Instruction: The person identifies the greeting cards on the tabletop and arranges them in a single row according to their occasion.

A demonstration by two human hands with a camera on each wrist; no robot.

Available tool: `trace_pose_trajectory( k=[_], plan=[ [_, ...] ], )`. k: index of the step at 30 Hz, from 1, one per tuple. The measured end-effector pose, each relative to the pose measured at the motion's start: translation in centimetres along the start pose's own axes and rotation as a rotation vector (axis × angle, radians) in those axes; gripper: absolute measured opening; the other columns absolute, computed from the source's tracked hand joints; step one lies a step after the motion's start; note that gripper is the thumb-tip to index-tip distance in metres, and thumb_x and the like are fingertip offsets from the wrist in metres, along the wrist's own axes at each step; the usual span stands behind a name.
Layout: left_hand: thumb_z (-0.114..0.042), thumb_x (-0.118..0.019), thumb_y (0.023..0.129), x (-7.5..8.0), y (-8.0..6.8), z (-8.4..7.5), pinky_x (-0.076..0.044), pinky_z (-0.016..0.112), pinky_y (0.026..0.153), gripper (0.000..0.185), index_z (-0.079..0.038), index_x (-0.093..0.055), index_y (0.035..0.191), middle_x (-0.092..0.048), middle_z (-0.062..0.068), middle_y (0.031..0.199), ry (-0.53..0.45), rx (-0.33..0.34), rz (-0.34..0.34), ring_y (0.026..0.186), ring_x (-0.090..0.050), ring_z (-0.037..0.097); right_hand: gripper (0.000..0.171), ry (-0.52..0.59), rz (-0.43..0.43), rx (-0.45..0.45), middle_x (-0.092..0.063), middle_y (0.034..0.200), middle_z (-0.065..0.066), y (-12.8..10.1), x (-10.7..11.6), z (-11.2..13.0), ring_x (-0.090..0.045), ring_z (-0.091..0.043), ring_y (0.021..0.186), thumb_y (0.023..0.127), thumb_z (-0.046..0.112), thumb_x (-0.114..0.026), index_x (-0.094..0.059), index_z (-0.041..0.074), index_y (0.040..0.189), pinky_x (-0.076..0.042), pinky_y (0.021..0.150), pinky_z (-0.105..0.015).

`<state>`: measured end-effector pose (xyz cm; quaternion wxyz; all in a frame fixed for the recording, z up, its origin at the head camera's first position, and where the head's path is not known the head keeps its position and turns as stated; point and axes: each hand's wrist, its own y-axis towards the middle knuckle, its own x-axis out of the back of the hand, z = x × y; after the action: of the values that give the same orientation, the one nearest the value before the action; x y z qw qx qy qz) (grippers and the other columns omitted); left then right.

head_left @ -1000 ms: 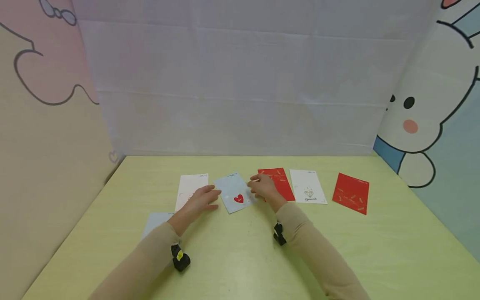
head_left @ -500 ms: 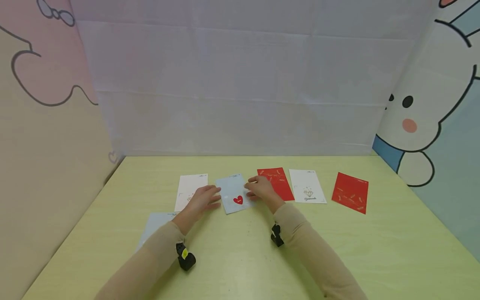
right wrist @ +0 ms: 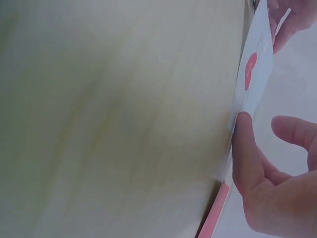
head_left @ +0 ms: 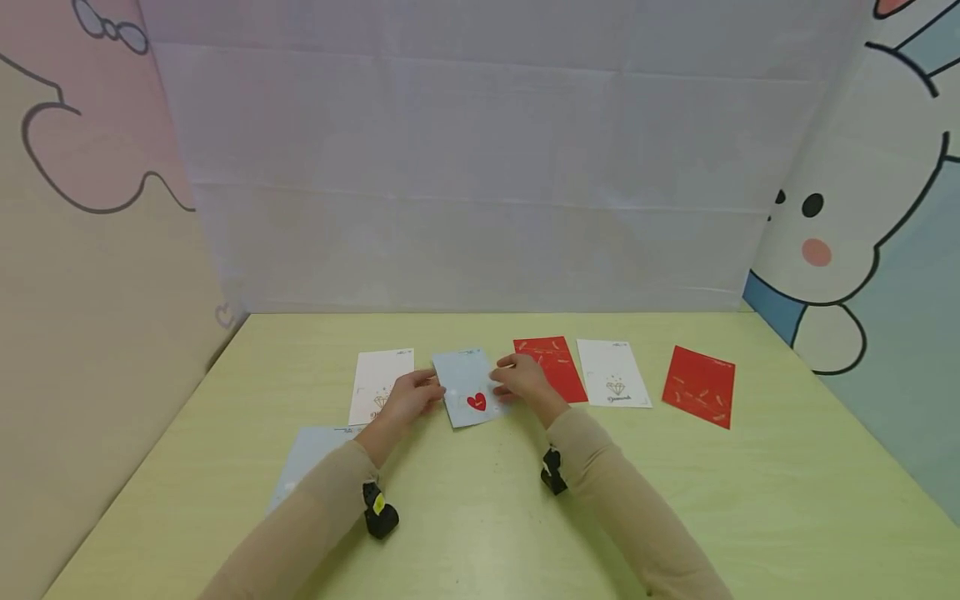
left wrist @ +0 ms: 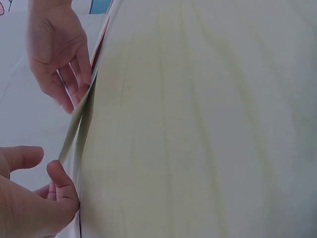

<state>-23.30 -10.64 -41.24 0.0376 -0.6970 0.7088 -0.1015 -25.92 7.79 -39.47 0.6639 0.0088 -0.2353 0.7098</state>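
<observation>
A pale yellow-green wooden table (head_left: 480, 517) spreads beneath both hands and runs on beyond them. Closest to the viewer on it, partly under the left forearm, lies a pale blue card (head_left: 307, 458). Just left of the left hand, and partly hidden by it, is a white card (head_left: 369, 379). A red card (head_left: 553, 358) with light markings lies just behind the right hand. To the right of that hand comes a diamond card (head_left: 606, 367), white with a gold diamond drawing, and well apart, farther right, a second red card (head_left: 699, 387). Past the hands, at the table's back edge, hangs a creased whitish sheet (head_left: 480, 167). The left wall (head_left: 90, 275) is beige and pink with a bow drawing; the right wall (head_left: 892, 350) shows a white cartoon figure on blue. A person reaches in, in beige sleeves (head_left: 637, 508), a small black device (head_left: 381, 512) under the left wrist and another under the right. Between the two hands is a light blue heart card (head_left: 460, 382), its red heart toward the viewer. The left hand (head_left: 408, 404) is at the card's left edge, its fingers bent; whether it pinches the card, I cannot tell. The right hand (head_left: 528, 383) is at the right edge, loosely spread, one fingertip (right wrist: 243, 124) touching the card and another digit held apart from it.
</observation>
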Motion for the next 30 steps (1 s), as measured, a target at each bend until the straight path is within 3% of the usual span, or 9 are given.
trace_pose_trajectory(
  k=[4,7,19,24,30],
  plan=[
    [0.006,-0.055,0.080,-0.6,-0.1,-0.1,-0.043,0.023,0.057,0.043,0.010,-0.043,0.122,-0.054,0.013,0.088,0.037,-0.039,-0.005,0.062,-0.050,0.011,0.034,-0.006,0.001,-0.016,-0.053,0.100,-0.014,-0.1,0.0,0.0,-0.060,-0.022,0.071,0.084,0.012,-0.059,-0.050,0.000,0.114,-0.049,0.067,-0.029],
    [0.008,-0.055,0.080,-0.9,-0.1,-0.2,-0.043,0.024,0.053,0.042,0.009,-0.045,0.120,-0.055,0.012,0.082,0.067,-0.057,-0.006,0.060,-0.050,0.013,0.035,-0.013,0.001,-0.022,-0.053,0.099,-0.014,-0.1,-0.1,0.0,-0.060,-0.022,0.069,0.083,0.012,-0.059,-0.050,0.000,0.115,-0.049,0.067,-0.029],
    [0.005,-0.057,0.081,-0.4,-0.9,-0.7,-0.047,0.027,0.058,0.049,0.003,-0.040,0.128,-0.057,0.014,0.083,0.113,-0.088,0.017,0.063,-0.055,0.015,0.036,-0.018,0.007,0.029,-0.053,0.093,-0.014,-0.3,-0.1,-0.1,-0.058,-0.021,0.064,0.082,0.007,-0.060,-0.050,0.001,0.115,-0.050,0.063,-0.030],
    [0.006,-0.058,0.080,0.3,-0.9,-0.7,-0.046,0.024,0.056,0.061,-0.003,-0.032,0.134,-0.057,0.011,0.081,0.099,-0.100,0.012,0.061,-0.055,0.014,0.034,-0.077,-0.004,0.103,-0.055,0.087,-0.012,-0.6,-0.1,-0.3,-0.056,-0.020,0.062,0.081,0.007,-0.059,-0.051,0.002,0.113,-0.050,0.061,-0.030],
    [0.006,-0.058,0.080,1.1,-1.6,-0.6,-0.046,0.025,0.058,0.059,-0.003,-0.035,0.134,-0.056,0.011,0.081,0.126,-0.120,0.028,0.062,-0.055,0.014,0.034,-0.157,-0.010,0.148,-0.055,0.082,-0.009,-1.3,-0.3,-0.4,-0.056,-0.020,0.061,0.081,0.008,-0.060,-0.051,0.005,0.114,-0.049,0.057,-0.027]
  ],
)
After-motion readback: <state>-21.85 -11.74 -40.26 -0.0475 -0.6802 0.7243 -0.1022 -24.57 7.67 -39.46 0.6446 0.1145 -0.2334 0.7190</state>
